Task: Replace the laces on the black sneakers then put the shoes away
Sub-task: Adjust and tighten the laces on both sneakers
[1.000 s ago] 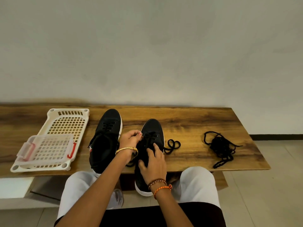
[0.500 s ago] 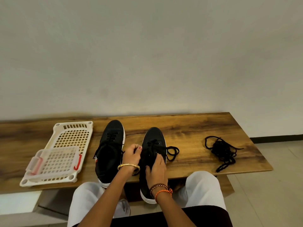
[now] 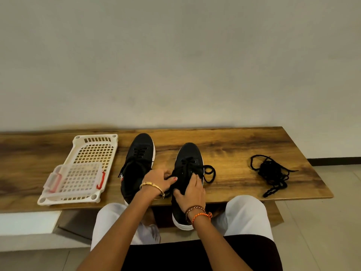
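Two black sneakers with white soles stand on the wooden bench (image 3: 234,145), toes toward the wall. The left sneaker (image 3: 138,159) is laced. The right sneaker (image 3: 187,163) hangs with its heel over the bench's front edge. My left hand (image 3: 158,180) pinches a black lace (image 3: 207,173) at the right sneaker's left side; the lace's loose end loops out to the shoe's right. My right hand (image 3: 190,192) grips the right sneaker around its collar. A tangled pile of black laces (image 3: 273,173) lies farther right on the bench.
A white plastic lattice rack (image 3: 93,151) with a smaller clear piece with red clips (image 3: 76,180) on it sits at the bench's left. My white-trousered knees are under the front edge. A plain wall stands behind; tiled floor at right.
My left hand slid down from the upper eyelets to the shoe's left side, still pinching the lace. My right hand shifted lower on the sneaker. The camera view moved slightly.
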